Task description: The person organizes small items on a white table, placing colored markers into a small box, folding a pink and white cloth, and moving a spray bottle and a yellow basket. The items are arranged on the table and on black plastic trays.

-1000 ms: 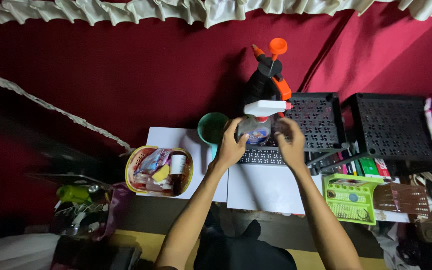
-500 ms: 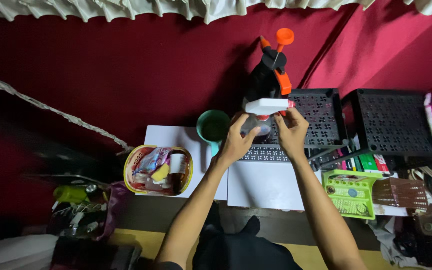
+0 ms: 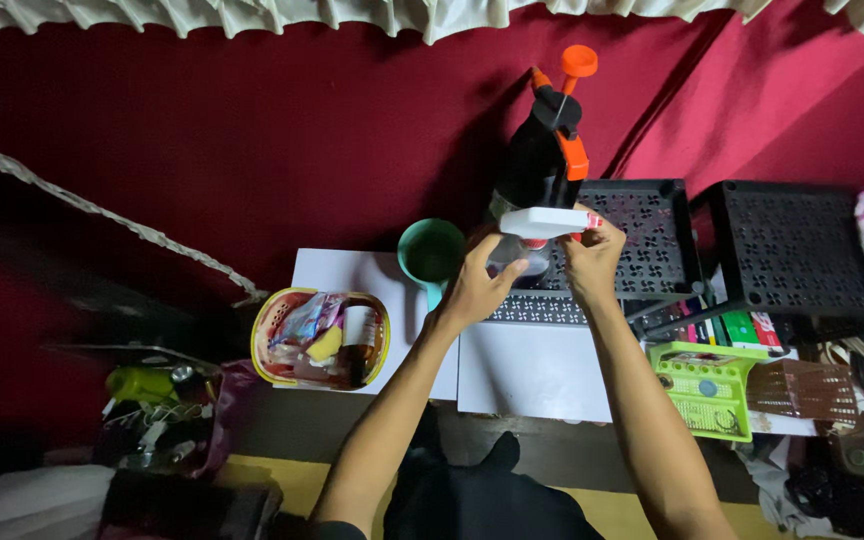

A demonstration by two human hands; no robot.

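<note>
A clear spray bottle (image 3: 520, 258) with a white trigger head (image 3: 542, 222) stands at the front of a black perforated shelf (image 3: 642, 240). My left hand (image 3: 477, 285) wraps around the bottle's body from the left. Fingers of my right hand (image 3: 592, 262) pinch the white trigger head near its red nozzle tip. Behind the bottle rises a black pump sprayer (image 3: 542, 150) with an orange handle.
A green scoop (image 3: 430, 252) sits left of the bottle on a white surface (image 3: 537, 370). A yellow-rimmed basket (image 3: 320, 338) holds small bottles and packets. A second black shelf (image 3: 792, 245), a lime-green tray (image 3: 704, 388) and a brown basket (image 3: 802, 388) lie to the right. Red cloth backs everything.
My right hand has moved up from the bottle's side onto the white trigger head. The left hand keeps its grip on the bottle's body. The view has shifted slightly.
</note>
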